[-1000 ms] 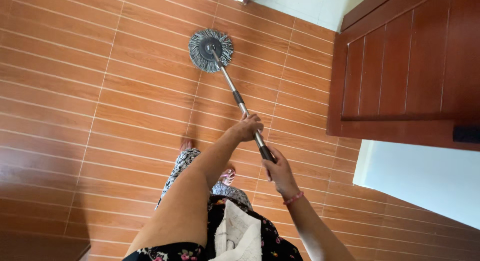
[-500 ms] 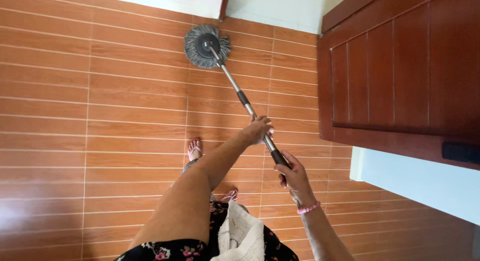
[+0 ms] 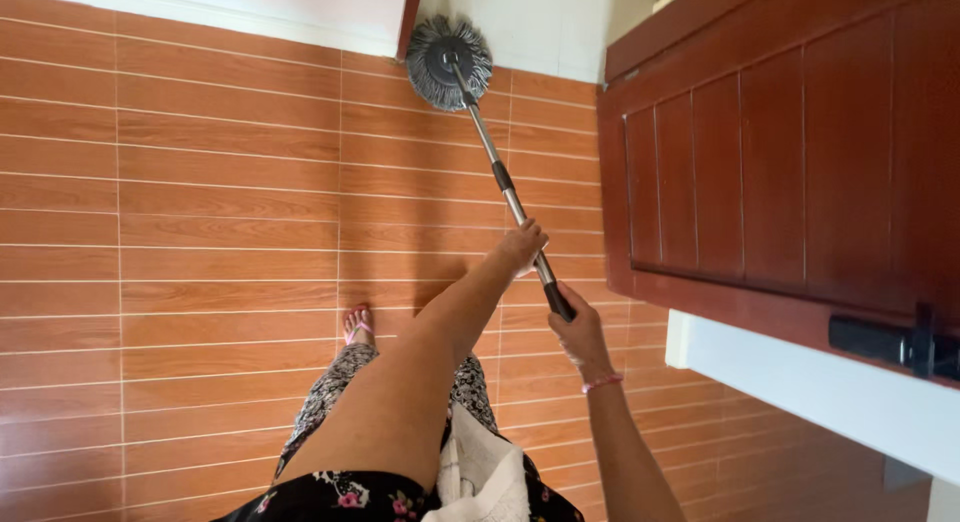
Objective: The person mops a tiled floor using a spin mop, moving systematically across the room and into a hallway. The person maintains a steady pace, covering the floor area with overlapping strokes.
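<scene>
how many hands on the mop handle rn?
2. Left hand grips the mop handle higher up; right hand grips its dark lower end, nearer the body.

arms: bare, sleeveless | right wrist: pink band [image 3: 602,383] | clothing: black floral garment [image 3: 350,487] | foot: pink sandal [image 3: 357,327]

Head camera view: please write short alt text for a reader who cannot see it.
A person's left hand and right hand grip a mop handle, its grey round mop head on the orange tiled floor by a white wall. A dark red wooden door stands at right.
</scene>
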